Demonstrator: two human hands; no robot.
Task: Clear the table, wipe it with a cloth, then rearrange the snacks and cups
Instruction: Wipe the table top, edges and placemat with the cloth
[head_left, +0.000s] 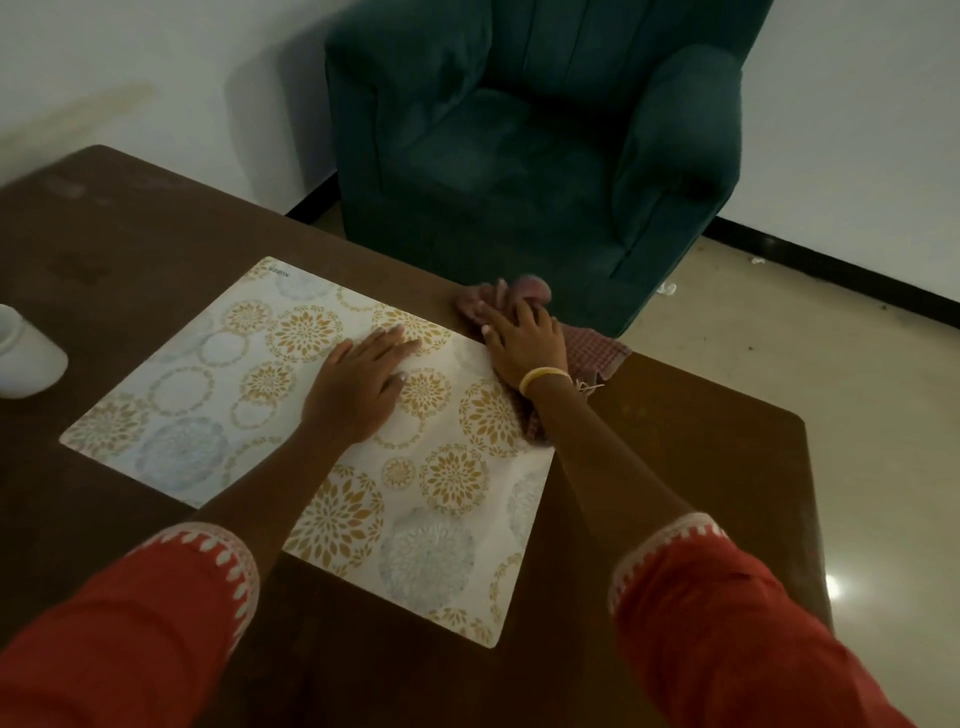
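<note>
A dark brown wooden table (675, 457) fills the lower view. On it lies a white placemat (218, 384) printed with gold and grey flower rings. My left hand (358, 384) rests flat on the mat with straight fingers. My right hand (524, 343), with a yellow bangle at the wrist, presses flat on a reddish checked cloth (592, 353) at the table's far edge, just past the mat's right corner. Part of the cloth is bunched beyond my fingers and part is hidden under my hand and wrist.
A white cup (26, 358) stands at the table's left edge, partly out of frame. A dark green armchair (540, 135) stands close behind the table's far edge. Pale floor (810, 374) and a white wall lie to the right.
</note>
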